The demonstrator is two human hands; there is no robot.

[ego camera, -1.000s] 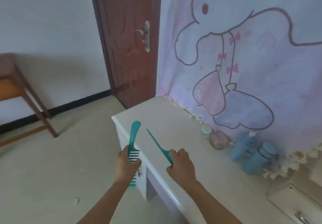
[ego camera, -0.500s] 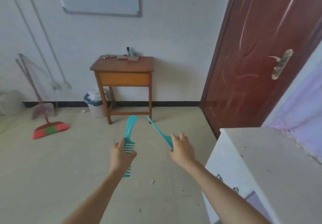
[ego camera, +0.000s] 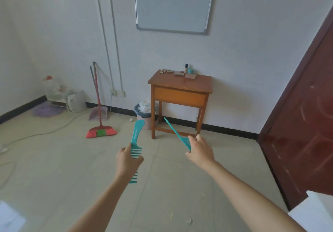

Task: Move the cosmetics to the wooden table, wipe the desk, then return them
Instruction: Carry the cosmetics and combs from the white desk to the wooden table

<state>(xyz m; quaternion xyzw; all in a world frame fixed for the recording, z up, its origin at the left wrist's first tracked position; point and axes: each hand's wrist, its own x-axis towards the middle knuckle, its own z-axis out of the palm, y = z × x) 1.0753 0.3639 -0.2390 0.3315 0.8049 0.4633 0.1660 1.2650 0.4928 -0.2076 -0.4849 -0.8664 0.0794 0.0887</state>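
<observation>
- Landmark: small brown wooden table (ego camera: 171, 83) against the far wall, dead ahead. Everything below is placed relative to it.
- Well left of it: red-and-green bristle broom (ego camera: 101, 132) and lilac plastic dustpan (ego camera: 98, 113) leaning on the wall. Not in the walking line.
- Just left of it, by the left legs: pale pink plastic bin (ego camera: 142, 113) with paper inside. Mind it on approach.
- Left hand (ego camera: 127, 161), in front of the table and well short of it: fingers clenched round the toothed part of a wide-tooth teal plastic comb (ego camera: 137, 132), handle pointing up toward the table.
- On the surface, along the back edge: row of small cosmetics (ego camera: 180, 73), a dark-capped bottle, a teal jar, flat cases. Front half looks bare.
- Right hand (ego camera: 200, 148), in front of the table's right legs, also well short: fingers pinching the toothed end of a thin teal tail comb (ego camera: 177, 135), spike aimed up-left at the table.
- Right of it: dark red wooden door (ego camera: 306, 123). Lower right, well apart from the table: corner of a white desk (ego camera: 315, 212).
- My read: mid-carry, both combs headed for the surface. To do it well:
  - close the gap before reaching
  - lay both flat on the bare front half, clear of the back row
  - keep the spike away from the upright bottle, it looks tippy
  - let go only once each comb lies flat
</observation>
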